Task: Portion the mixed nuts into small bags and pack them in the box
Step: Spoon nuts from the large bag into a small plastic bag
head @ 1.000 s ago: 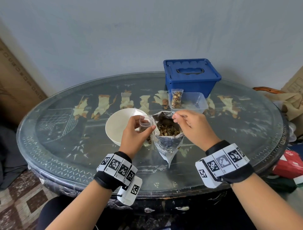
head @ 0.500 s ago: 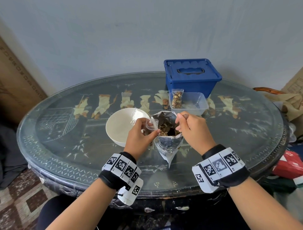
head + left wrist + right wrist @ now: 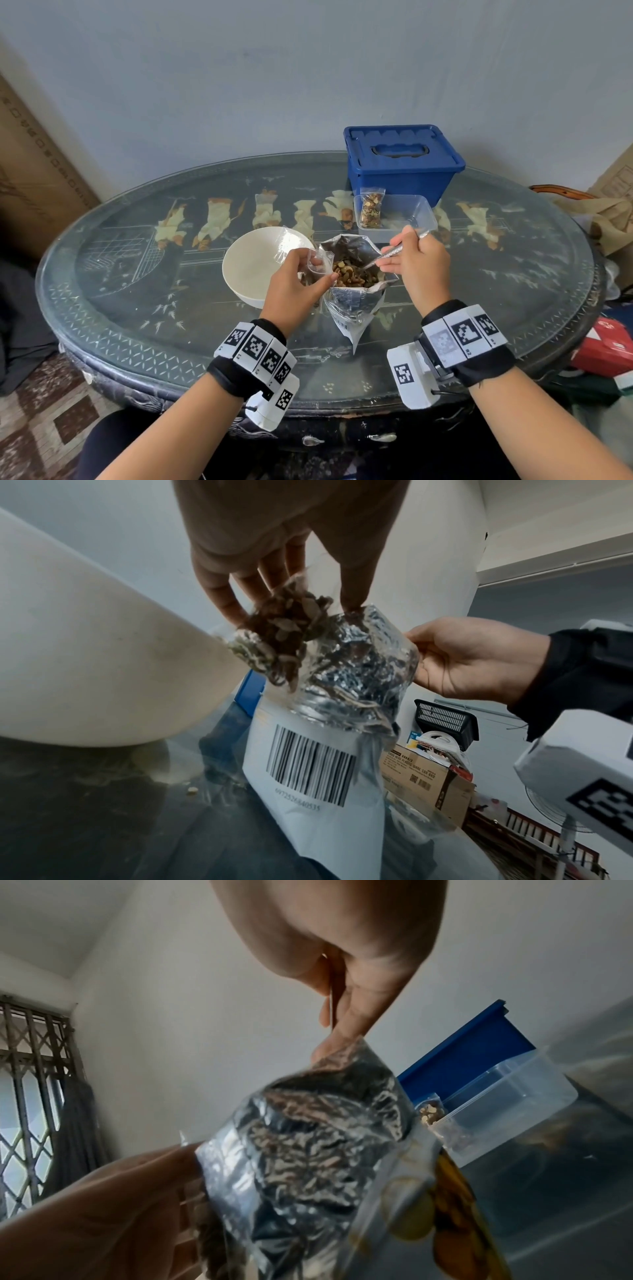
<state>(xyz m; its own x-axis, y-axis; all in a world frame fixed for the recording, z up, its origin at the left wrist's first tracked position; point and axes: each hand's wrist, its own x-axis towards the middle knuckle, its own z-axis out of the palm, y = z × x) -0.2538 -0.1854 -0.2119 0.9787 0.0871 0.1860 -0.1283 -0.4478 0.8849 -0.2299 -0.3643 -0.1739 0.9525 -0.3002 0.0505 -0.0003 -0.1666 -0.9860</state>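
Mid-table, near the front edge: my right hand dips a spoon into the nut pouch; my left hand pinches a small bag open beside it. I'd keep that mouth wide, against the pouch rim.

Oval table with dark carved rim and glass top over painted robed figures. Resting directly on glass: white bowl, left of centre; foil pouch of mixed nuts, upright, mouth open, just right of bowl, barcode panel facing near edge; clear plastic tray behind pouch, with small filled bag propped at its left end; blue lidded box at far edge, directly behind tray.
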